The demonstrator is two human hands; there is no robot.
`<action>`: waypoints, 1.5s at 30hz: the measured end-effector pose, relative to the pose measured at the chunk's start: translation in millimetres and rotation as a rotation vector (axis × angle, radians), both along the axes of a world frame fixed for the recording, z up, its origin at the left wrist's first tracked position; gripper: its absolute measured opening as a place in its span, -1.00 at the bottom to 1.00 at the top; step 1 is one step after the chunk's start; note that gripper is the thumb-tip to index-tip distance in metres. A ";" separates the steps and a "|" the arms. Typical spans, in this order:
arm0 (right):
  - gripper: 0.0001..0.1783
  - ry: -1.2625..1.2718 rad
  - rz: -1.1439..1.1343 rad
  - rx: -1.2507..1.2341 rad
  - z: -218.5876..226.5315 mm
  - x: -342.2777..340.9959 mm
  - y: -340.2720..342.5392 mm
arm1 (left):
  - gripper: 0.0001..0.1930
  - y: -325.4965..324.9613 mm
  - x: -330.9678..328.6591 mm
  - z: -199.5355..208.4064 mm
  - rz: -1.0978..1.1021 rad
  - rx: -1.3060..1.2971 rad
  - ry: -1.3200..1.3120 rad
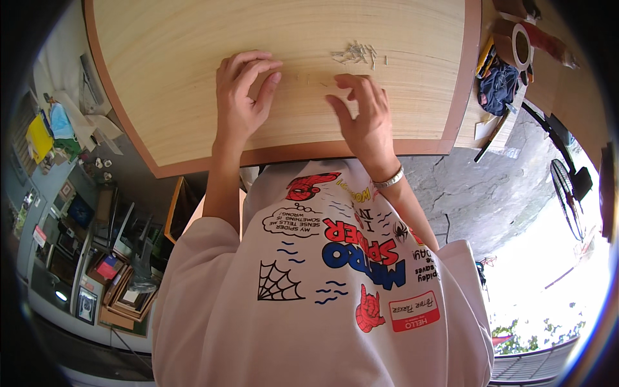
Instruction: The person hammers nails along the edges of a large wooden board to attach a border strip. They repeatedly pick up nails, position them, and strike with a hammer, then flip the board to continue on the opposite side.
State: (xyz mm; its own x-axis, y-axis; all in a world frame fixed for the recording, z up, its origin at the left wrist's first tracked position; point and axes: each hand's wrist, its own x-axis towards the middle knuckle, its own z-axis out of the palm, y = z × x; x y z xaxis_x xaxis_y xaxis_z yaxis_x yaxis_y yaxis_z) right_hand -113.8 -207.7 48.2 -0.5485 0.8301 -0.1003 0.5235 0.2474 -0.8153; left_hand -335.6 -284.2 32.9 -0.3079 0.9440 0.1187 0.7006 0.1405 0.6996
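My left hand [244, 93] hovers at or rests on the wooden table, its fingers curved and the thumb apart from them; nothing shows in it. To its right, my right hand [365, 115] is loosely bent, with a gap between thumb and forefinger and nothing visible inside. Just beyond the right hand lies a loose pile of short, thin, silvery pieces [356, 53], like nails or screws; they are too small to tell which. One such piece [386, 60] lies by itself at the pile's right side. Between my hands are faint thin marks or slivers, too small to make out.
The pale wooden tabletop [174, 77] has a brown border. At the right, a roll of brown tape [514, 44] stands near a dark cloth bundle [498, 88]. A black fan [566, 187] is farther right. Frames and boards [126, 290] lean at the lower left.
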 end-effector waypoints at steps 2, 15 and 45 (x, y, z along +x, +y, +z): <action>-0.82 0.010 -0.064 -0.023 1.9 12.4 5.1 | -0.85 3.1 0.4 1.1 -0.002 0.019 -0.012; -0.92 -0.107 -0.172 0.173 -9.3 58.1 43.7 | -0.81 73.0 36.3 2.8 -0.204 0.004 0.069; -0.92 -0.049 0.323 0.275 -12.1 23.8 117.7 | -0.89 23.1 9.1 -2.9 0.249 0.058 -0.498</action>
